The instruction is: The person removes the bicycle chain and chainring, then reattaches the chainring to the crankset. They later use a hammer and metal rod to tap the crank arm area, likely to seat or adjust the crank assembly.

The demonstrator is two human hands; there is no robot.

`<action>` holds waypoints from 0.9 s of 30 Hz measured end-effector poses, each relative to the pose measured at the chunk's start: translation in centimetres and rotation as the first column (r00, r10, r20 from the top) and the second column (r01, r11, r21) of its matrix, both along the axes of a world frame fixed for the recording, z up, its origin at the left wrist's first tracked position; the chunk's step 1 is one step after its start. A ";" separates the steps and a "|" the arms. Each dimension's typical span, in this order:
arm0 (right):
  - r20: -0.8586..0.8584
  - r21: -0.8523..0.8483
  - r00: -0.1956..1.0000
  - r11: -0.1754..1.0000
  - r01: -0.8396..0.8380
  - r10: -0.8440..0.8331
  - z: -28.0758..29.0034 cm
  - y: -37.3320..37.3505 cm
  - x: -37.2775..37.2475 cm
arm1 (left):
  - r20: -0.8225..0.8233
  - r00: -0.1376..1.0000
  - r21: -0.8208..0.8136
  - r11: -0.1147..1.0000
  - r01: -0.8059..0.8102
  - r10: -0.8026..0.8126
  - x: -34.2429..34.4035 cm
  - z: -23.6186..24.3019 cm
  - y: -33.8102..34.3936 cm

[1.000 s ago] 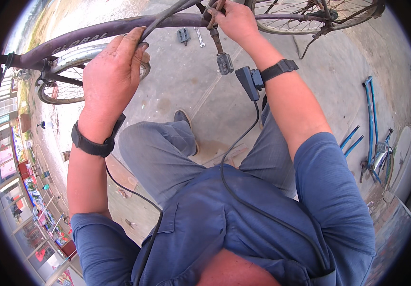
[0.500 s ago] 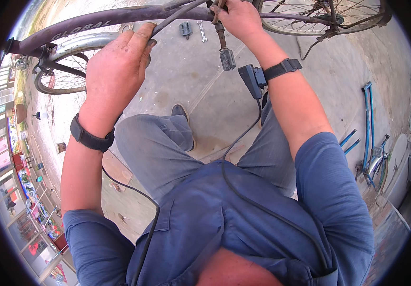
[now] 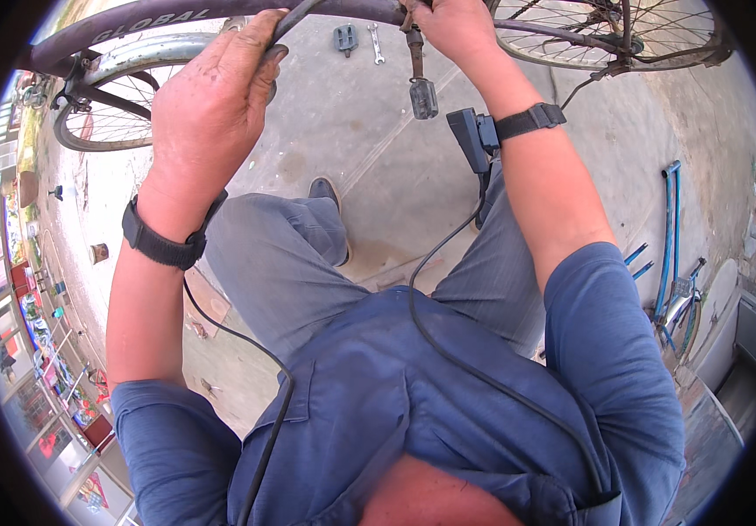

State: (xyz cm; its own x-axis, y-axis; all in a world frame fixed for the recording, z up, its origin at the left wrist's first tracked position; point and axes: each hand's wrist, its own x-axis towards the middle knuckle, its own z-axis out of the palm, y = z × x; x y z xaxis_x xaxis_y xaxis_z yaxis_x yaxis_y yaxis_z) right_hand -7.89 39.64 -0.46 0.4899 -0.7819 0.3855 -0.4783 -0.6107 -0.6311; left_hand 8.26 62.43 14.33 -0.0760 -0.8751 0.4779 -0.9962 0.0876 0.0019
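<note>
A purple bicycle frame (image 3: 62,51) crosses the top of the view. My left hand (image 3: 211,110) is closed around a dark grey bar (image 3: 299,16) along the frame, thumb and fingers pressed on it. My right hand (image 3: 461,35) is closed at the frame's middle, above the rusty crank arm (image 3: 415,48), on something mostly hidden by the fingers and the picture's edge. A pedal (image 3: 423,98) hangs from that crank. A loose dark pedal (image 3: 345,39) and a silver open-ended wrench (image 3: 377,46) lie on the concrete between my hands.
The bicycle's wheels (image 3: 97,123) (image 3: 676,35) are at either side. A blue frame with other parts (image 3: 669,245) lies at the right, beside pale panels (image 3: 728,333). A storefront with colourful goods (image 3: 27,333) lines the left rim. My legs and shoes are below the bicycle.
The bicycle and both my hands have moved higher in the picture, the right hand and crank also slightly rightward. Both hands keep their closed holds.
</note>
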 end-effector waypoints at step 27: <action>0.050 0.066 0.999 0.998 -0.021 0.018 1.9 0.4 -0.2 | -0.137 0.991 -0.051 0.999 0.006 -0.013 0.0 -3.4 1.7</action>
